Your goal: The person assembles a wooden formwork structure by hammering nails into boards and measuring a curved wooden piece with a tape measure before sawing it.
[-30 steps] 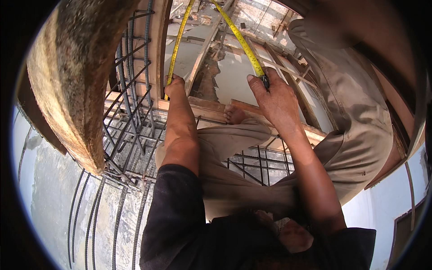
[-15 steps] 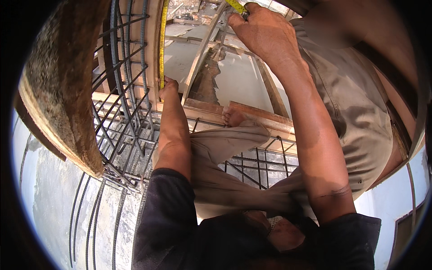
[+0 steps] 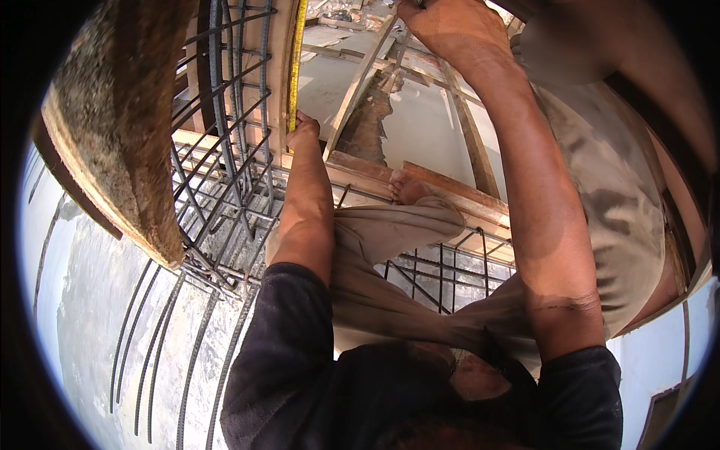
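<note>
A yellow tape measure blade [image 3: 298,67] runs upright along the face of a wooden formwork board [image 3: 280,82]. My left hand [image 3: 303,133] pinches its lower end against the board. At the top edge my right hand [image 3: 463,31] is closed, its fingertips partly cut off by the frame. A little of something dark shows under those fingers; the earlier frame shows the tape measure there. The blade between the two hands passes out of view above.
Tied rebar [image 3: 225,112] stands left of the board. A rough timber [image 3: 124,127] looms close at far left. Loose bars [image 3: 161,337] lie over concrete. My bare foot [image 3: 409,187] rests by a wooden beam [image 3: 450,191]. Timber struts [image 3: 360,82] cross beyond.
The whole view has shifted, so the scene sits farther right and slightly higher. My right hand has risen toward the top edge, and the yellow piece beside it has left the view.
</note>
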### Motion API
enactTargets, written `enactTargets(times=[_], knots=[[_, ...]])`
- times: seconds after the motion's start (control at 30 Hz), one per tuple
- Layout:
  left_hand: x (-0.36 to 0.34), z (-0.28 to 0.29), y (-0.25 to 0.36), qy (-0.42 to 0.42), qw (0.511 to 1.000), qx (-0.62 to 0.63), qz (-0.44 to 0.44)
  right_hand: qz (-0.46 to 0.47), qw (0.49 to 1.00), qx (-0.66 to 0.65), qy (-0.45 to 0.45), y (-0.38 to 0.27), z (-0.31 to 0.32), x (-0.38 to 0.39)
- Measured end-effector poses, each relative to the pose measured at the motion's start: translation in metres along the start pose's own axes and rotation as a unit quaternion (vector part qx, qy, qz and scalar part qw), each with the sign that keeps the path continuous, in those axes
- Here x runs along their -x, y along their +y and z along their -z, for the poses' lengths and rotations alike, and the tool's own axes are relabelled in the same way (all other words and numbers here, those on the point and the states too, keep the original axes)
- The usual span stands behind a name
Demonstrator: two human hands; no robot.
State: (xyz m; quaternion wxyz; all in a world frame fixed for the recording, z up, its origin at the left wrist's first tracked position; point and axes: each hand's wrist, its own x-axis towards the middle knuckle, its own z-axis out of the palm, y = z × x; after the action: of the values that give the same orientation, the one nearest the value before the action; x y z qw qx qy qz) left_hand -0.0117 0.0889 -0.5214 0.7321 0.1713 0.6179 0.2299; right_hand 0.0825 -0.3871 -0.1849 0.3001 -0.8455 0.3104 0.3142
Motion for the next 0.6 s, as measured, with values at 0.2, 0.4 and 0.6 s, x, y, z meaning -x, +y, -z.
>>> enactTargets(times=[0.2, 0.4, 0.6], knots=[[0.003, 0.001, -0.001, 0.000, 1.000, -0.012, 0.001, 0.054, 0.997, 0.034, 0.048, 0.006, -0.004, 0.000], [0.001, 0.002, 0.001, -0.003, 1.000, -0.016, 0.001, 0.079, 0.995, 0.056, 0.028, -0.003, 0.009, 0.011], [-0.003, 0.002, 0.003, -0.008, 1.000, -0.014, 0.001, 0.088, 0.992, 0.085, 0.044, -0.013, 0.019, 0.018]])
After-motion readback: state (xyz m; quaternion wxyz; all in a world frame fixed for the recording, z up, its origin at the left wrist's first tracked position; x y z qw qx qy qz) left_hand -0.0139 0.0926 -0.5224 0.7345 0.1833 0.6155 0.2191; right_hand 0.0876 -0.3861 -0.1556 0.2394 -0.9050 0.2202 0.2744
